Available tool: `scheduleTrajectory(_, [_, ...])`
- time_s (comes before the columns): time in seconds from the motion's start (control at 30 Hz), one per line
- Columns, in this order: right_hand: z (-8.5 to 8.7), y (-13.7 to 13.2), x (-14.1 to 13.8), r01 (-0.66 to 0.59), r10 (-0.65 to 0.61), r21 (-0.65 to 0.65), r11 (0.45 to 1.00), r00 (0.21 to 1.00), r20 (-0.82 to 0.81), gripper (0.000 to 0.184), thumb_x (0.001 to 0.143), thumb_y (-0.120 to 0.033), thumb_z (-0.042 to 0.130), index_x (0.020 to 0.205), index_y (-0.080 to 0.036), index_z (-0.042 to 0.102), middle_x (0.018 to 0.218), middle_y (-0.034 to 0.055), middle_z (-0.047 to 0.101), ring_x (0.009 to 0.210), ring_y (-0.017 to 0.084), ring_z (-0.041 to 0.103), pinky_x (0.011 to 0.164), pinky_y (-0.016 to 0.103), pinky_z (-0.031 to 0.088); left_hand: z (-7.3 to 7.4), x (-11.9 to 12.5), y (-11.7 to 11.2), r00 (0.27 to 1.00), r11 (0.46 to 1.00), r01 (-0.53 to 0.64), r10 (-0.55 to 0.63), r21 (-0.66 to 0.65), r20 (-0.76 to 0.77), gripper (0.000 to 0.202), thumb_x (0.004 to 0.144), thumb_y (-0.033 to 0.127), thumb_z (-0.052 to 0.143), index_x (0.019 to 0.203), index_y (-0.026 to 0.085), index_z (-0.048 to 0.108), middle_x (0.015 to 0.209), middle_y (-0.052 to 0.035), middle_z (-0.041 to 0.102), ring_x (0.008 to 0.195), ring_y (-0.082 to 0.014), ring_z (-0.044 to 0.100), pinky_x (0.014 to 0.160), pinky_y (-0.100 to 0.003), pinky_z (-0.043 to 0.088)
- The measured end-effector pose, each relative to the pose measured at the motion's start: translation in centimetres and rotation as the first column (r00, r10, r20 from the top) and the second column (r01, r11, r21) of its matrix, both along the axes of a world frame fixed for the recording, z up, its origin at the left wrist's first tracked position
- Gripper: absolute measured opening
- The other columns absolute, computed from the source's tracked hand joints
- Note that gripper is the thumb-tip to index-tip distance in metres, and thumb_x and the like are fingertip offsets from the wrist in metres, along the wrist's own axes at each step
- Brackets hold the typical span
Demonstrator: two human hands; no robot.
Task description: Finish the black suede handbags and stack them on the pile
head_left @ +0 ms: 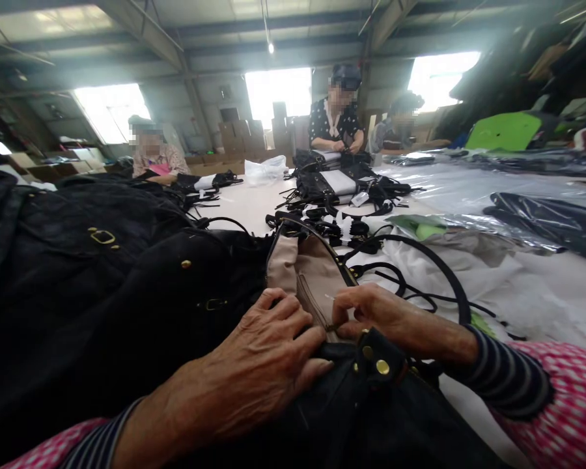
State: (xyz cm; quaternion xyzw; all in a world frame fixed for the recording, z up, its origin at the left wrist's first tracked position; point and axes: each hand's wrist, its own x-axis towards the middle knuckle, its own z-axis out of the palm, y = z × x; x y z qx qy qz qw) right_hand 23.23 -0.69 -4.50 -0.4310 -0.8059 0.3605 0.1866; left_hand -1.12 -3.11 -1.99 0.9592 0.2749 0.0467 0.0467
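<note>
A black handbag (400, 417) with brass studs lies open in front of me, its beige lining (317, 260) showing. My left hand (254, 352) is closed over the near left edge of the opening, fingers curled inward and thumb on the black outside. Inside, a zipper (312, 303) runs along the lining. At its near end my right hand (381, 319) has thumb and forefinger pinched together on what looks like the small zipper pull, mostly hidden by the fingertips. The bag's black handle (444, 267) arches beyond my right wrist.
Black bags with brass buckles (102, 236) are heaped on the left. Farther off, bundled black straps (342, 228) and wrapped bags (336, 182) lie on the white table (254, 205). Plastic sheeting (434, 185) covers the right side. Several people work across the table.
</note>
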Motion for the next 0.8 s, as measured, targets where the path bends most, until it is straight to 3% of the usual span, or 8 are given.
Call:
scheduleTrajectory(0.17, [0.8, 0.0, 0.1, -0.062, 0.061, 0.018, 0.998, 0.997, 0.037, 0.01, 0.087, -0.017, 0.061, 0.077, -0.016, 0.064, 0.068, -0.0042, 0.057, 0.062, 0.008, 0.05, 0.058, 0.021, 0.034, 0.6, 0.0, 0.1, 1.0, 1.0, -0.011, 0.011, -0.005, -0.009, 0.036, 0.107, 0.048, 0.032, 0.108, 0.025, 0.061, 0.106, -0.0015, 0.062, 0.103, -0.0199, 0.05, 0.104, -0.041, 0.028])
scheduleTrajectory(0.33, [1.1, -0.5, 0.0, -0.175, 0.121, 0.251, 0.952, 0.968, 0.218, 0.023, 0.093, -0.017, 0.054, 0.07, -0.016, 0.053, 0.064, -0.0033, 0.053, 0.059, 0.009, 0.047, 0.059, 0.024, 0.029, 0.7, -0.1, 0.3, 1.0, 1.0, -0.025, 0.025, -0.015, 0.003, 0.037, 0.106, 0.05, 0.035, 0.105, 0.025, 0.062, 0.102, -0.0016, 0.064, 0.099, -0.02, 0.051, 0.099, -0.04, 0.031])
scheduleTrajectory(0.43, [0.6, 0.4, -0.5, -0.191, 0.09, 0.365, 0.911, 0.957, 0.275, 0.024, 0.093, -0.017, 0.054, 0.069, -0.017, 0.049, 0.065, -0.0029, 0.052, 0.059, 0.01, 0.047, 0.058, 0.025, 0.027, 0.8, 0.0, 0.6, 1.0, 1.0, -0.008, 0.008, -0.014, 0.02, 0.034, 0.105, 0.049, 0.039, 0.105, 0.027, 0.064, 0.099, -0.001, 0.065, 0.096, -0.0196, 0.052, 0.093, -0.039, 0.033])
scheduleTrajectory(0.53, [-0.5, 2.5, -2.1, -0.122, -0.065, 0.516, 0.848, 0.942, 0.33, 0.019, 0.092, -0.016, 0.055, 0.073, -0.017, 0.053, 0.071, -0.0002, 0.058, 0.062, 0.012, 0.049, 0.059, 0.027, 0.026, 0.9, 0.0, 0.7, 1.0, 0.999, 0.001, -0.002, 0.036, 0.017, 0.036, 0.104, 0.05, 0.04, 0.101, 0.026, 0.067, 0.098, -0.0022, 0.067, 0.095, -0.0203, 0.054, 0.09, -0.039, 0.033])
scheduleTrajectory(0.67, [-2.6, 5.5, -4.7, 0.092, -0.34, 0.656, 0.749, 0.903, 0.261, 0.013, 0.093, -0.02, 0.056, 0.082, -0.017, 0.06, 0.083, 0.0041, 0.066, 0.07, 0.015, 0.056, 0.061, 0.029, 0.027, 0.8, 0.3, 1.2, 1.0, 0.998, -0.022, 0.023, 0.056, -0.018, 0.042, 0.106, 0.049, 0.035, 0.094, 0.026, 0.068, 0.094, -0.0009, 0.069, 0.089, -0.019, 0.058, 0.085, -0.038, 0.035])
scheduleTrajectory(0.73, [-3.8, 6.3, -5.3, 0.169, -0.392, 0.677, 0.717, 0.9, 0.19, 0.015, 0.095, -0.022, 0.055, 0.083, -0.018, 0.061, 0.085, 0.0042, 0.067, 0.071, 0.016, 0.058, 0.062, 0.029, 0.029, 0.8, 0.7, 1.9, 0.998, 0.994, -0.066, 0.068, 0.086, -0.016, 0.045, 0.108, 0.044, 0.031, 0.094, 0.024, 0.068, 0.093, -0.0007, 0.069, 0.086, -0.0181, 0.059, 0.082, -0.037, 0.037])
scheduleTrajectory(0.8, [-4.7, 6.6, -5.3, 0.219, -0.399, 0.675, 0.704, 0.909, 0.121, 0.016, 0.097, -0.024, 0.053, 0.085, -0.018, 0.063, 0.086, 0.0045, 0.068, 0.073, 0.016, 0.059, 0.064, 0.028, 0.031, 1.1, 1.3, 3.1, 0.993, 0.976, -0.119, 0.121, 0.18, -0.001, 0.037, 0.106, 0.038, 0.037, 0.096, 0.022, 0.069, 0.103, -0.0032, 0.069, 0.097, -0.0205, 0.059, 0.084, -0.037, 0.039])
